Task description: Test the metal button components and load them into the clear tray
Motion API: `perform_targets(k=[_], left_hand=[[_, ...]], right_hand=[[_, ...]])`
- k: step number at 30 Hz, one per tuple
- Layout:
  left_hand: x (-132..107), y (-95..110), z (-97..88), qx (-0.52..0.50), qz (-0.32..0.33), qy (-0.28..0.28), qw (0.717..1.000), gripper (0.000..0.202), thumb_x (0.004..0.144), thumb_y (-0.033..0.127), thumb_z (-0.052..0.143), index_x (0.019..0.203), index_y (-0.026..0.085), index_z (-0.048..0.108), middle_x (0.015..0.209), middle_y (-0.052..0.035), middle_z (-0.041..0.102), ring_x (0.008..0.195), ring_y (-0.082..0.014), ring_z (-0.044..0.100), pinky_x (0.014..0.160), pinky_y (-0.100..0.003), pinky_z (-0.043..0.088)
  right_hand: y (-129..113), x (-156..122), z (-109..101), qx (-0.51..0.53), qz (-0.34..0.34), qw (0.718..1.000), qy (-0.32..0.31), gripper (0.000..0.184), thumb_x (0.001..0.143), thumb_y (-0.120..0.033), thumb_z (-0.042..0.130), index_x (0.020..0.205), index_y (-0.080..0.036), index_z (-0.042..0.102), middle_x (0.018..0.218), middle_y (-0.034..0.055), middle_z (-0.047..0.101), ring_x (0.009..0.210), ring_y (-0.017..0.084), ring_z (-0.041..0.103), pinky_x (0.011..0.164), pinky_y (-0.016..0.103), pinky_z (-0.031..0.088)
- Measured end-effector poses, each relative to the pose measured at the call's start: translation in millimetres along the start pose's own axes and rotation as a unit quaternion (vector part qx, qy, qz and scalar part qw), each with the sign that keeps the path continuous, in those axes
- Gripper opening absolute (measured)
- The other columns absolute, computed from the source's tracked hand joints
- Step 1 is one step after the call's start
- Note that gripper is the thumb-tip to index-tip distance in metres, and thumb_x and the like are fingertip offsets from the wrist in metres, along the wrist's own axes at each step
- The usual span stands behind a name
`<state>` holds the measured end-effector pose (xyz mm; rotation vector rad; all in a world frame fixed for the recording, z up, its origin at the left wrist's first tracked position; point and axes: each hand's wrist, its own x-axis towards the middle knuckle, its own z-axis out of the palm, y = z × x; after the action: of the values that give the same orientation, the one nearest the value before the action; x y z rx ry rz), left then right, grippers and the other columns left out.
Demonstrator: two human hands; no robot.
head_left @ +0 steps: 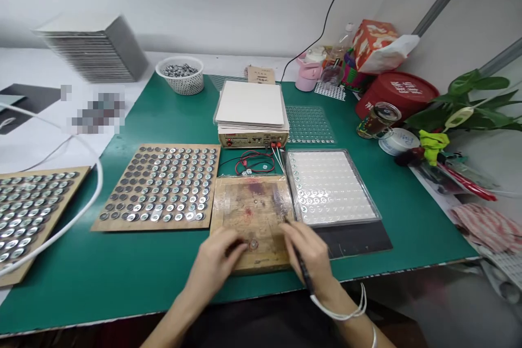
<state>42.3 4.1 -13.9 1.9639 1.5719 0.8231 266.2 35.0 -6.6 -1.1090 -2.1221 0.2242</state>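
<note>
On the scratched wooden board [232, 204] lies a small round metal part [253, 244]. My left hand [218, 253] is closed at its left edge, thumb and forefinger tips against it. My right hand [308, 250] is wrapped around a black pen-shaped tool [304, 272], its tip end near the board's right side. A white cable [338, 315] runs from the tool's back end and loops by my right wrist. Left of the board, a wooden tray [153, 225] carries rows of round metal parts. To the right is a clear plastic tray [346, 187] with round pockets, some filled along its left and lower rows.
Behind the board stands a bench meter [253, 140] with red and black leads [255, 163], white sheets [249, 102] stacked on it. A second filled tray [24, 217] lies far left. A white basket [185, 83] holds metal parts. A glass mug [377, 119] stands right.
</note>
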Motion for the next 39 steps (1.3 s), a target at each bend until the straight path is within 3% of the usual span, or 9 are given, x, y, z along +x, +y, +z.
perform_targets(k=[2, 5, 10, 14, 18, 21, 27, 35, 39], left_hand=[[0.2, 8.1, 17.5, 0.024, 0.038, 0.004, 0.999, 0.014, 0.091, 0.025, 0.052, 0.084, 0.021, 0.063, 0.076, -0.0021, 0.063, 0.072, -0.0170, 0.056, 0.062, -0.026, 0.046], [-0.2, 8.2, 24.1, 0.054, 0.059, 0.023, 0.997, 0.014, 0.092, 0.026, 0.051, 0.087, 0.020, 0.063, 0.076, -0.0032, 0.061, 0.072, -0.0178, 0.053, 0.061, -0.027, 0.045], [-2.8, 4.6, 17.2, 0.042, 0.055, 0.009, 0.998, 0.013, 0.092, 0.028, 0.053, 0.096, 0.021, 0.063, 0.079, -0.0027, 0.059, 0.075, -0.0170, 0.052, 0.063, -0.026, 0.045], [-3.3, 5.3, 18.4, 0.048, 0.041, 0.011, 0.998, 0.011, 0.091, 0.026, 0.055, 0.097, 0.020, 0.063, 0.079, -0.0021, 0.058, 0.076, -0.0167, 0.051, 0.063, -0.026, 0.044], [-1.8, 4.8, 22.0, 0.068, 0.041, 0.023, 0.997, 0.010, 0.090, 0.027, 0.057, 0.089, 0.019, 0.063, 0.077, -0.0022, 0.057, 0.075, -0.0171, 0.049, 0.064, -0.027, 0.043], [-1.3, 4.2, 22.8, 0.064, 0.039, 0.019, 0.997, 0.010, 0.090, 0.026, 0.056, 0.092, 0.020, 0.064, 0.077, -0.0023, 0.057, 0.075, -0.0171, 0.049, 0.063, -0.027, 0.043], [0.2, 2.3, 22.3, 0.048, 0.039, 0.017, 0.998, 0.011, 0.089, 0.024, 0.059, 0.096, 0.021, 0.066, 0.078, -0.0026, 0.057, 0.077, -0.0175, 0.049, 0.065, -0.027, 0.044], [-1.2, 7.8, 23.9, 0.048, 0.014, 0.010, 0.999, 0.011, 0.087, 0.025, 0.061, 0.096, 0.023, 0.068, 0.077, -0.0022, 0.057, 0.077, -0.0178, 0.049, 0.065, -0.028, 0.043], [5.7, 6.4, 7.0, 0.035, 0.008, 0.001, 0.999, 0.010, 0.087, 0.025, 0.061, 0.091, 0.021, 0.069, 0.078, -0.0016, 0.060, 0.079, -0.0167, 0.051, 0.067, -0.027, 0.044]], right_hand=[[10.8, 7.3, -12.1, 0.015, 0.076, 0.997, 0.029, 0.022, 0.092, -0.010, 0.046, 0.103, -0.019, 0.063, 0.091, 0.0076, 0.068, 0.084, 0.021, 0.067, 0.076, 0.032, 0.055], [30.6, 12.4, -22.2, 0.017, 0.145, 0.989, 0.034, 0.014, 0.092, -0.017, 0.050, 0.097, -0.020, 0.063, 0.086, 0.0053, 0.067, 0.082, 0.020, 0.065, 0.073, 0.032, 0.052], [44.3, 10.3, -21.5, -0.008, 0.112, 0.993, 0.028, 0.011, 0.091, -0.018, 0.054, 0.095, -0.020, 0.064, 0.082, 0.0054, 0.067, 0.080, 0.022, 0.061, 0.073, 0.035, 0.049], [20.5, 9.8, -16.1, 0.086, 0.115, 0.988, 0.059, 0.017, 0.089, -0.015, 0.055, 0.102, -0.021, 0.064, 0.089, 0.0047, 0.069, 0.085, 0.020, 0.065, 0.080, 0.033, 0.050], [-11.8, 9.1, 4.6, 0.257, 0.174, 0.945, -0.101, 0.014, 0.086, -0.017, 0.053, 0.094, -0.019, 0.065, 0.075, 0.0013, 0.070, 0.065, 0.015, 0.066, 0.061, 0.022, 0.051], [-20.5, 8.2, 20.6, 0.261, 0.209, 0.925, -0.180, 0.014, 0.081, -0.018, 0.053, 0.077, -0.017, 0.067, 0.061, 0.0002, 0.065, 0.052, 0.013, 0.060, 0.050, 0.021, 0.044], [-15.6, 7.9, 25.0, 0.240, 0.250, 0.913, -0.214, 0.018, 0.079, -0.021, 0.052, 0.074, -0.016, 0.068, 0.056, -0.0010, 0.060, 0.049, 0.012, 0.054, 0.048, 0.020, 0.037], [-12.7, 14.2, 23.4, 0.219, 0.237, 0.907, -0.269, 0.022, 0.080, -0.027, 0.048, 0.071, -0.017, 0.065, 0.056, -0.0003, 0.059, 0.051, 0.014, 0.055, 0.049, 0.022, 0.038], [-4.4, 12.3, 26.7, 0.213, 0.209, 0.912, -0.280, 0.023, 0.083, -0.029, 0.049, 0.072, -0.018, 0.065, 0.056, -0.0006, 0.060, 0.050, 0.015, 0.057, 0.048, 0.022, 0.039]])
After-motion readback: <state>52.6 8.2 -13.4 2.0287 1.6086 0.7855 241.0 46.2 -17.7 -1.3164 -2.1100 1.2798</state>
